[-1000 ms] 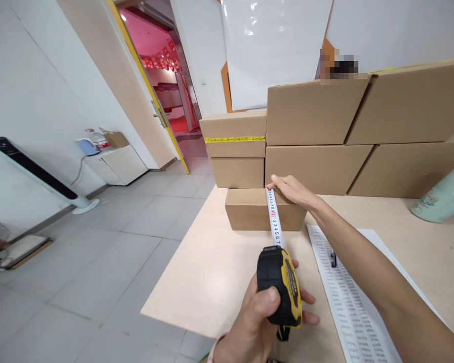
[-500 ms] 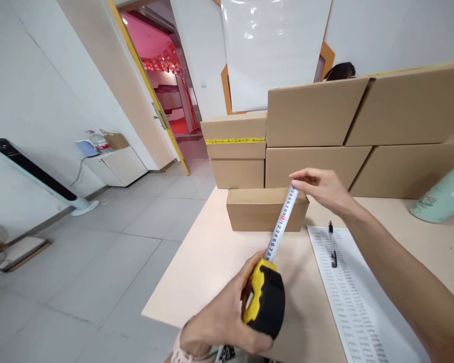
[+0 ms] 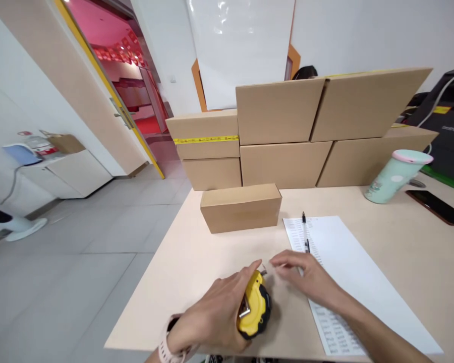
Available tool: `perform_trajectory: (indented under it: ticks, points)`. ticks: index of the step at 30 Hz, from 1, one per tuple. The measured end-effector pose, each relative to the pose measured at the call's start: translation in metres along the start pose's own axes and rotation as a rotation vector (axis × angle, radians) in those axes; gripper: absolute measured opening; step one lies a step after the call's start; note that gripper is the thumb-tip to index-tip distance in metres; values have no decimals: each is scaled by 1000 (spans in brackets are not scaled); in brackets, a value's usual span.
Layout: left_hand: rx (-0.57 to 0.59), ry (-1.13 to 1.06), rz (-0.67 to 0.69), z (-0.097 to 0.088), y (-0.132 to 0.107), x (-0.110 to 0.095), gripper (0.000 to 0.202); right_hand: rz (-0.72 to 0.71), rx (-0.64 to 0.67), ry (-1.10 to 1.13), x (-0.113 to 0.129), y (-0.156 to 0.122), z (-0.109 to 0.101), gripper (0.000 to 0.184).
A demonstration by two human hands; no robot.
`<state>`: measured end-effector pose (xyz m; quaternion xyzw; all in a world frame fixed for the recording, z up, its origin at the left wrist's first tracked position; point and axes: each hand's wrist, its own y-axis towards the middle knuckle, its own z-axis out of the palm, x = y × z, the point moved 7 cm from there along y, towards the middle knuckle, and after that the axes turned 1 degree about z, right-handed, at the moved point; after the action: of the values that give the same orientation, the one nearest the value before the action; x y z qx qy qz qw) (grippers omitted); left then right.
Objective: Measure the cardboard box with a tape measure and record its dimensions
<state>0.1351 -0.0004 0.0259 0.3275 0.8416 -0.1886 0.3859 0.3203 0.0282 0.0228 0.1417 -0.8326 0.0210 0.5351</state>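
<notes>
A yellow and black tape measure (image 3: 256, 307) is in my left hand (image 3: 215, 312), whose fingers wrap round its case near the table's front edge. Its blade is drawn in, with only the end hook showing at the top. Just right of that hook is my right hand (image 3: 306, 277), fingers slightly bent and apart, holding nothing. A small closed cardboard box (image 3: 242, 212) lies on the table beyond both hands. To the right, a black-capped pen (image 3: 305, 234) rests on a printed sheet of paper (image 3: 363, 272), partly beneath my right forearm.
Larger cardboard boxes (image 3: 283, 164) are stacked in two rows at the table's back, a person's dark hair (image 3: 305, 72) showing behind them. A mint green tumbler (image 3: 393, 176) and a phone (image 3: 439, 206) are at right, beside a black machine (image 3: 448, 126). The table (image 3: 166, 297) ends at left above a tiled floor.
The tape blade, stretched between my hands before, has gone back into the case. My right hand has let go of its end and come down toward me. The view has turned right.
</notes>
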Motion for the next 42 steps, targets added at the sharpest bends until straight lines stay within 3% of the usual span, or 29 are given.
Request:
perform_trajectory:
  ticks: [3, 6, 9, 12, 14, 19, 23, 26, 29, 32, 34, 37, 39, 42]
  points:
    - [13, 179, -68, -7, 7, 15, 107, 187, -278, -317, -38, 12, -64, 21]
    - [34, 356, -169, -22, 16, 32, 109, 382, -306, -600, -73, 30, -103, 23]
    - [49, 486, -213, -35, 26, 42, 107, 357, -221, -587, -90, 51, -101, 16]
    - [42, 544, -194, -44, 33, 48, 101, 298, -151, -485, -93, 63, -91, 10]
    - [47, 553, -193, -48, 36, 54, 97, 294, -150, -370, -92, 63, -95, 14]
    - [120, 518, -168, -53, 42, 63, 100, 187, -286, 294, -78, 41, -138, 35]
    - [158, 535, -145, -57, 47, 60, 101, 97, -390, 297, -75, 27, -157, 40]
    - [100, 632, -185, -59, 49, 48, 97, 37, -528, 214, -81, 24, -158, 39]
    - [-19, 664, -81, -41, 63, 10, 86, 51, -664, 146, -93, 24, -157, 37]
    - [-51, 543, 152, 7, 96, -37, 60, 69, -638, 351, -107, 30, -149, 42]
    - [-5, 511, 247, 45, 127, -56, 57, 110, -552, 550, -118, 35, -138, 51]
    - [51, 556, 225, 86, 177, -55, 71, 199, -517, 643, -133, 36, -126, 50]
    - [38, 566, 195, 96, 200, -46, 80, 214, -550, 571, -139, 34, -123, 42]
    - [31, 573, 169, 98, 215, -33, 84, 196, -619, 463, -143, 31, -122, 34]
